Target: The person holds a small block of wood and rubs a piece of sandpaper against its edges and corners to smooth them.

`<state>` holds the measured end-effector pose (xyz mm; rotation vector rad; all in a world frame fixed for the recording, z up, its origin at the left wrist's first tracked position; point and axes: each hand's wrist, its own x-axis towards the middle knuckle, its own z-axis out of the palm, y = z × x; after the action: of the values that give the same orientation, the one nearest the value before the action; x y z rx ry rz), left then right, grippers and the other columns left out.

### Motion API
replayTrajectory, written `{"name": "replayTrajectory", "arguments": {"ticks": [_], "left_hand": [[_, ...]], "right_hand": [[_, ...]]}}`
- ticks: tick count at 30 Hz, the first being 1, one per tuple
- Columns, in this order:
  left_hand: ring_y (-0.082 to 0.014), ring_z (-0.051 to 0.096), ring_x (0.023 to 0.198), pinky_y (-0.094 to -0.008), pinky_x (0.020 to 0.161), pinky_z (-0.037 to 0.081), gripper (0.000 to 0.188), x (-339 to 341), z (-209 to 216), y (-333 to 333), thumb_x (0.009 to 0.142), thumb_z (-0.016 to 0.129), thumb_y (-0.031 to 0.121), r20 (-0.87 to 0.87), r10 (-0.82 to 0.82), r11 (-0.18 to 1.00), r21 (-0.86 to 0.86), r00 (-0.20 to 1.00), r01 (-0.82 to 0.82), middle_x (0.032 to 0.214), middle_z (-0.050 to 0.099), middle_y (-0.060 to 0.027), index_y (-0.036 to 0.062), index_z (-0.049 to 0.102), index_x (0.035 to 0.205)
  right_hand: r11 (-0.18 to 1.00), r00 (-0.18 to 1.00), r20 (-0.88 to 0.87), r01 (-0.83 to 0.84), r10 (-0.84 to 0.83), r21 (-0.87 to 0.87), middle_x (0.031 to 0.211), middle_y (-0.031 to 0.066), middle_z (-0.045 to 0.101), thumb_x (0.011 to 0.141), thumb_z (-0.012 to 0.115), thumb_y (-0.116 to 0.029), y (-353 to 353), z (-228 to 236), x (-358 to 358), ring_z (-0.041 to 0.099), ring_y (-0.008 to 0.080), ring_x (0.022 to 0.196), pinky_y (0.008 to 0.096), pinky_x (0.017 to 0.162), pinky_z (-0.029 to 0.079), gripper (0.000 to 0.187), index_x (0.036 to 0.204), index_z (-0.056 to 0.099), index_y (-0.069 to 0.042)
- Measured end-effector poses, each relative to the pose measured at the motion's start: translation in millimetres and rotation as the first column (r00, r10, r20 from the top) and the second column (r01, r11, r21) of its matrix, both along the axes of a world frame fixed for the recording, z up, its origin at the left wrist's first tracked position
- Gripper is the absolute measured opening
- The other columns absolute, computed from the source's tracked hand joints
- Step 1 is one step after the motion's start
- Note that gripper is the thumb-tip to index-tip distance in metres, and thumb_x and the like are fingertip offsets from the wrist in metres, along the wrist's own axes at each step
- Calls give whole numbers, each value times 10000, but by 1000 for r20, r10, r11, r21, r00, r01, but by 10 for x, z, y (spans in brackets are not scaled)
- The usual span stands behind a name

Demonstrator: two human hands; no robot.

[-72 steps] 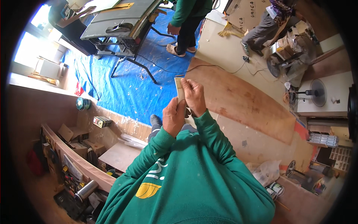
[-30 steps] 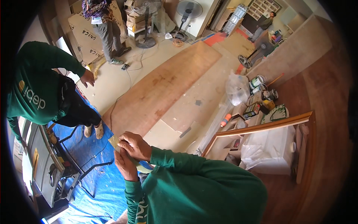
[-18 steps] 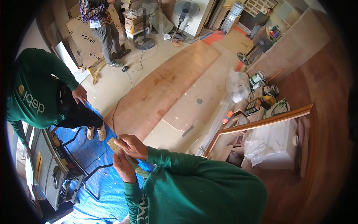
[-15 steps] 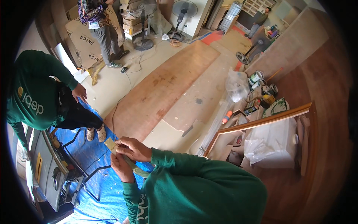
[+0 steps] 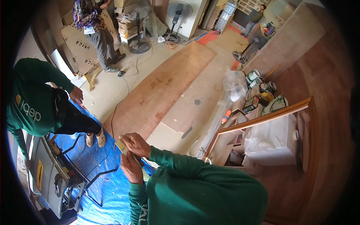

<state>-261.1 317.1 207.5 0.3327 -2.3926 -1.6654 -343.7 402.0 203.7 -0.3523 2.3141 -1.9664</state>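
Observation:
Both of my hands are together low in the middle of the view, green sleeves behind them. Between them is a small flat yellowish piece (image 5: 121,146), whose material I cannot make out. My right hand (image 5: 136,144) is closed on its upper end, thumb and fingers pressed together. Just below, my left hand (image 5: 131,167) is closed round the lower part, which the fingers mostly hide. Beneath the hands lies a blue tarp (image 5: 106,185). A long brown wooden panel (image 5: 161,88) stretches away beyond them on the floor.
At left, a co-worker in green (image 5: 33,99) stands by a table saw (image 5: 48,176). Another person (image 5: 98,37) stands farther back near floor fans (image 5: 139,47). To the right are paint cans (image 5: 254,76), a wooden frame (image 5: 262,117) and a plastic-covered white box (image 5: 272,144). A cable (image 5: 113,120) crosses the panel.
My hands and the flat piece have shifted slightly right, and the piece is turned more edge-on. The view has tilted a little. The co-worker at left has barely moved.

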Motion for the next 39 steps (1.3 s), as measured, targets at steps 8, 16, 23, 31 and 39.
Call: {"name": "replayTrajectory", "arguments": {"ticks": [8,16,23,31,39], "left_hand": [[-119,500,423,-282,370,378,225,-96,232,14,982,466,168,23,6,927,374,1000,-14,593,546,-60,28,499,810],[-116,480,478,-313,417,366,218,-97,388,82,975,467,140,-31,-78,986,145,997,81,588,516,-72,4,490,808],[-118,495,422,-267,382,377,226,-91,234,68,974,463,138,85,-150,936,333,985,114,574,539,-60,15,491,786],[-108,525,461,-268,398,395,202,-110,149,-8,979,467,151,-8,-26,942,334,1000,27,618,563,-50,10,538,853],[-69,580,742,-228,624,475,183,-148,324,39,980,511,170,-105,-49,880,466,993,92,835,632,-30,0,577,982]], "right_hand": [[941,987,-115,-143,112,-308,819,72,540,953,556,-175,98,195,201,504,96,777,290,701,451,205,1034,544,13],[948,998,5,55,-56,-313,868,92,592,930,567,-143,96,182,211,555,132,834,297,758,487,255,1119,541,26],[982,984,160,98,-72,-163,852,92,603,940,572,-218,127,-51,57,541,124,768,286,671,467,287,1074,583,36],[864,954,197,-104,227,-494,917,40,616,963,553,-185,91,-34,189,537,73,810,248,685,468,289,1144,564,40],[957,1000,-5,-19,18,-290,939,84,611,929,583,-107,174,198,201,578,131,886,282,784,487,194,1070,591,27]]}}
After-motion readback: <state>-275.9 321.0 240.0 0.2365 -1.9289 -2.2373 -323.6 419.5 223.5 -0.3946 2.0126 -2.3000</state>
